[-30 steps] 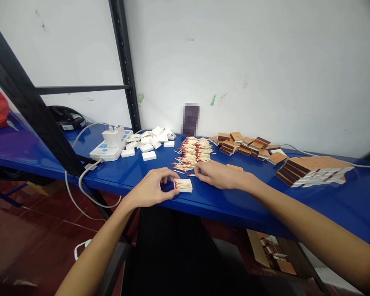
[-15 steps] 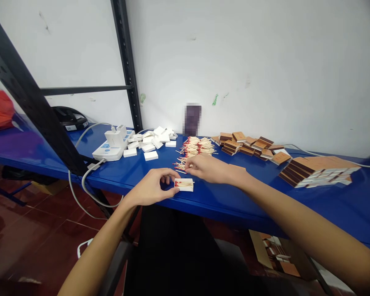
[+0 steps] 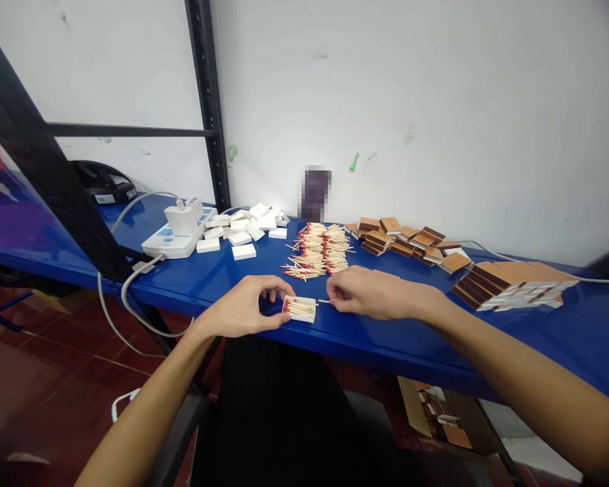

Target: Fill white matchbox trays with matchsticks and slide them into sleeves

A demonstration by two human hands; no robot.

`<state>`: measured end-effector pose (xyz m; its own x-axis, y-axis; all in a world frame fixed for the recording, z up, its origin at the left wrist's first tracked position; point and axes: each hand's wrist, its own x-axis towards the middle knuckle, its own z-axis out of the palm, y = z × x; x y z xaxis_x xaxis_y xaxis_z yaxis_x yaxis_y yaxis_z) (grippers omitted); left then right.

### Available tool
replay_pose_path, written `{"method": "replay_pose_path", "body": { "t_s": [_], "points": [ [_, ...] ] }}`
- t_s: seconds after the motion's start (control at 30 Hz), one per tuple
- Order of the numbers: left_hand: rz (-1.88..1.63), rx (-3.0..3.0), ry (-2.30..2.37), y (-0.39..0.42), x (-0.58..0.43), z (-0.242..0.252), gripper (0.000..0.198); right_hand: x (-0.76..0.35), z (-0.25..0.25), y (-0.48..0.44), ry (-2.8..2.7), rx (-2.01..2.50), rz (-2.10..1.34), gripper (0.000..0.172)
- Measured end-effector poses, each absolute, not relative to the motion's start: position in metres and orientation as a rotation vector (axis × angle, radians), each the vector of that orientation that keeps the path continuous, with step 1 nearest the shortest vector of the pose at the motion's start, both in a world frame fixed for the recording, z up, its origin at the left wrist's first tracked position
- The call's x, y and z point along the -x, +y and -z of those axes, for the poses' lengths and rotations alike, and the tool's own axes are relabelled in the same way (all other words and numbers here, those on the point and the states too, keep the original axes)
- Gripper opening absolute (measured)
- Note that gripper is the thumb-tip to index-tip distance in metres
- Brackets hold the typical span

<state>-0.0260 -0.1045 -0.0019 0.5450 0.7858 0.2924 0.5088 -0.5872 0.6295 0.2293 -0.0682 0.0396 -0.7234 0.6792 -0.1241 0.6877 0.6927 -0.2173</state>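
My left hand grips the left end of a small white matchbox tray between thumb and fingers. Several red-tipped matches lie inside it, heads toward the left. Just right of the tray, my right hand is closed in a pinch, with a thin matchstick poking out leftward from the fingertips. A heap of loose matches lies on the blue table beyond both hands. The fingers of my right hand are partly hidden behind its back.
White empty trays pile up at back left, beside a power strip with cables. Brown matchbox sleeves lie at back right, near stacked matchboxes. A black shelf post rises at left. Below stands a carton of matchboxes.
My right hand has moved from the match heap toward me and right, now beside the tray with a matchstick. My left hand keeps its grip; the tray is tilted slightly differently.
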Motion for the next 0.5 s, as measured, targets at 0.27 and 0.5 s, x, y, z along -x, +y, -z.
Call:
{"method": "replay_pose_path", "body": {
  "t_s": [0.27,0.5],
  "points": [
    [-0.787,-2.327,1.059,-0.103,0.024,0.004,0.027,-0.287,-0.035,-0.069,2.862,-1.444,0.602,0.016],
    [-0.757,-2.346,1.071,-0.104,0.025,0.003,0.027,-0.288,-0.035,-0.054,2.873,-1.691,0.65,0.026]
  ]
}}
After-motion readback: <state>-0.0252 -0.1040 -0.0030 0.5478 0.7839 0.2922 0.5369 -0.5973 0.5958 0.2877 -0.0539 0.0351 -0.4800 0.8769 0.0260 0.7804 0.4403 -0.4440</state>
